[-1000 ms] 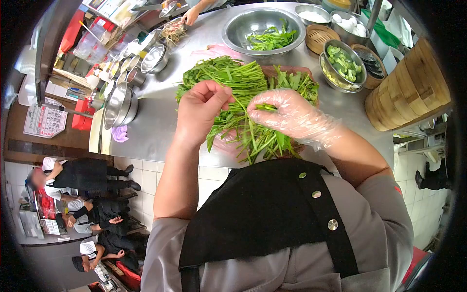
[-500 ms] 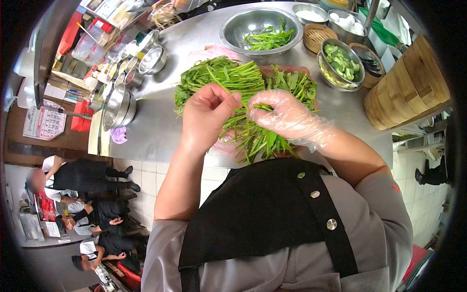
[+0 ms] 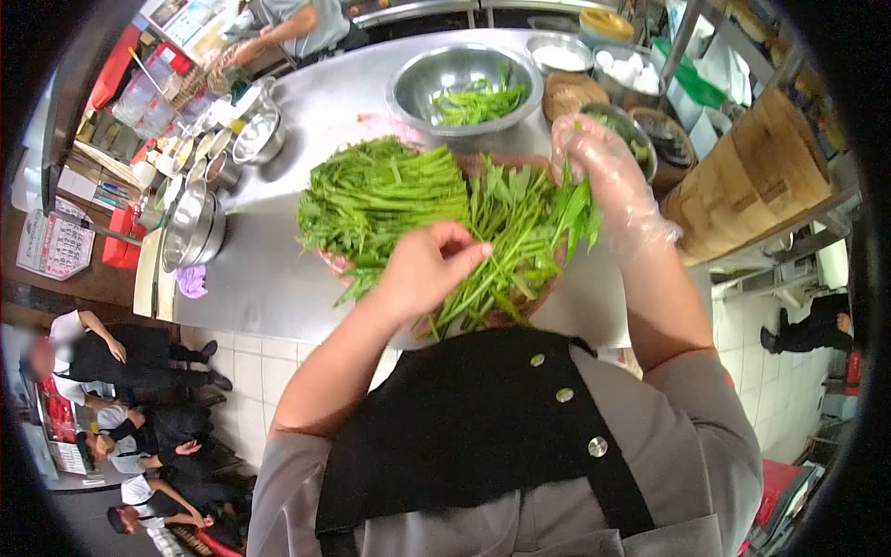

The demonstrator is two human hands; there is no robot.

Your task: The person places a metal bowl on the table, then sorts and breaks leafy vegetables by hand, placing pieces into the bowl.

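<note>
A heap of leafy green vegetable [image 3: 385, 190] with long stems lies on the steel table, with looser leafy stems [image 3: 510, 209] to its right. My bare left hand [image 3: 427, 269] is over the near side of the pile, fingers curled toward the thumb; whatever it may pinch is hidden. In a clear plastic glove, my right hand [image 3: 603, 167] is raised at the pile's right side. It is closed on leafy green stems [image 3: 577, 212], whose leaves hang below it. Beyond the heap, a large steel bowl [image 3: 408, 107] contains cut greens [image 3: 478, 100].
At the right stand a tall bamboo steamer [image 3: 742, 181], a bowl of eggs [image 3: 626, 70] and a bowl of white contents [image 3: 560, 56]. Steel bowls [image 3: 190, 223] sit on the left. A person [image 3: 302, 28] works across the table; others stand at left.
My hands have parted. The right has moved up and right with leafy stems, while the left has dropped toward the near side of the pile. The camera view has shifted.
</note>
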